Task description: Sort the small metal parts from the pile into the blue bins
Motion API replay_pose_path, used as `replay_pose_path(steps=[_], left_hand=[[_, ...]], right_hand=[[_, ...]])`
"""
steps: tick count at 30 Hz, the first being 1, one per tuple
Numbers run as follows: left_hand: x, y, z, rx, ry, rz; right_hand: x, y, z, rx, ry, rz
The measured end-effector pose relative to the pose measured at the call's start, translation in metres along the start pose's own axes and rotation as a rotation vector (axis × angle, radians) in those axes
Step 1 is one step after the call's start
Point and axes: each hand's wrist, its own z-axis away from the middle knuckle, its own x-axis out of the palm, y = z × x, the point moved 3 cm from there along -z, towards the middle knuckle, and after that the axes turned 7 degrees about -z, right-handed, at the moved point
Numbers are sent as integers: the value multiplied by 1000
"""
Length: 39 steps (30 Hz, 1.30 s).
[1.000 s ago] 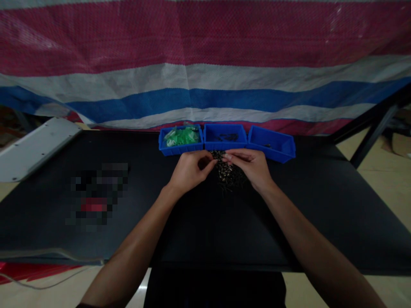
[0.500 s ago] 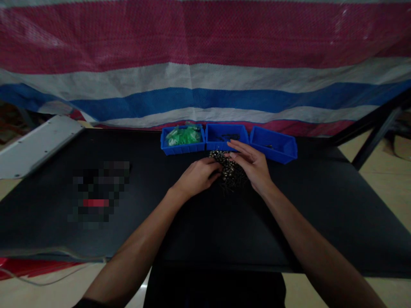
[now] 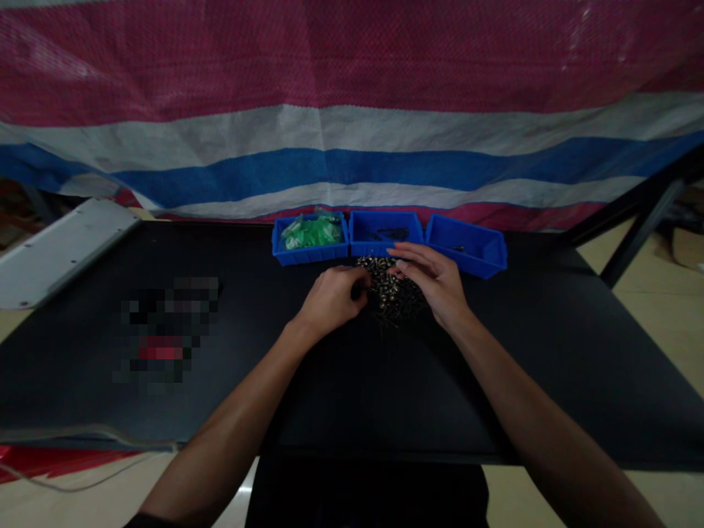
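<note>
A pile of small metal screw-like pieces (image 3: 391, 297) lies on the black table in front of the blue bins. At the pile's left edge is my left hand (image 3: 336, 295), its thumb and fingers curled together; anything between the fingertips is too small to make out. My right hand (image 3: 432, 277) reaches over the pile's upper right side with its fingers apart. Behind the pile, the middle blue bin (image 3: 386, 248) has some dark pieces in it. The right blue bin (image 3: 476, 264) holds a small piece, and the left blue bin (image 3: 311, 254) holds green plastic bags (image 3: 313, 232).
The black table (image 3: 561, 352) extends to both sides. A white perforated panel (image 3: 60, 253) sits at the far left, and a pixelated dark and red item (image 3: 165, 337) lies nearer. A striped sheet (image 3: 330, 66) hangs behind; a cable (image 3: 99, 431) runs along the front left edge.
My left hand has drawn back slightly to the left, with its fingers curled closer together. My right hand remains over the pile. The whole view has shifted a little.
</note>
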Motion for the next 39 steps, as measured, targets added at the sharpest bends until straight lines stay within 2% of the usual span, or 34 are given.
replay_pose_path(steps=[7, 13, 17, 21, 29, 32, 34, 37, 39], left_hand=[[-5, -2, -1, -45, 135, 123], [-10, 0, -4, -93, 260, 469], [-9, -1, -4, -159, 254, 597], [-10, -2, -5, -197, 263, 666], [-7, 3, -5, -215, 222, 693], [-8, 3, -4, -197, 195, 625], [-10, 2, -3, -131, 164, 475], [-10, 0, -1, 12, 43, 172], [-6, -3, 0, 65, -45, 68]], right_hand=[[0, 0, 0, -2, -8, -2], [3, 3, 3, -9, -129, 122], [6, 3, 6, 35, -192, 120], [6, 3, 6, 70, -180, 69], [7, 7, 6, 153, -215, -55], [7, 7, 6, 154, -161, -55], [4, 5, 4, 114, -74, -31], [-8, 2, 0, -39, 205, 33], [-20, 2, -1, -154, 400, 81]])
